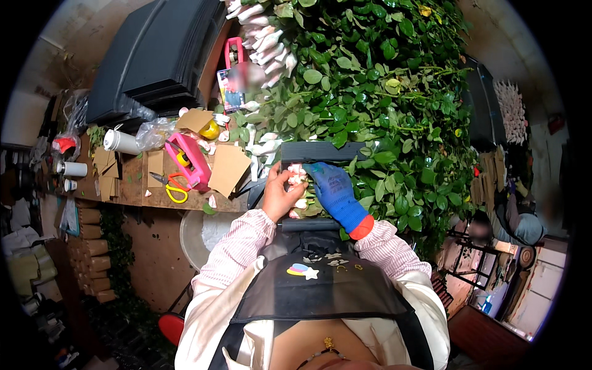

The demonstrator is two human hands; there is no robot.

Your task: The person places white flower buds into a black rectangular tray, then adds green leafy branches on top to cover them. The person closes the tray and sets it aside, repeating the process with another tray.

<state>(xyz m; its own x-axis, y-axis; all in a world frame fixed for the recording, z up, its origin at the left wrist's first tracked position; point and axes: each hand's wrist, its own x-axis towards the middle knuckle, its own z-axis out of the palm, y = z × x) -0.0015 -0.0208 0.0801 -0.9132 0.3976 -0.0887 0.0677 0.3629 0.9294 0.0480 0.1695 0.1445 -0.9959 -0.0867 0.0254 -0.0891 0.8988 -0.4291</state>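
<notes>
Several pale pink blooms [297, 176] between ribbed dark board [324, 152] and dark lower bar [308, 226], perhaps to keep them aligned | bare left hand [281, 197] half-curled, fingertips touching blooms, grip unclear | blue-gloved right hand [335, 190] bent over them, closure hidden, cannot tell | scissors [168, 185] on table [132, 185] at left, likely parked within reach

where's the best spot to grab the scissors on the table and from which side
Probably best: grip the scissors by the orange and yellow loops, left hand coming from the near right. The loops lie toward the table's near edge, blades pointing left and away, and the pink tape dispenser crowds the far side.
</notes>
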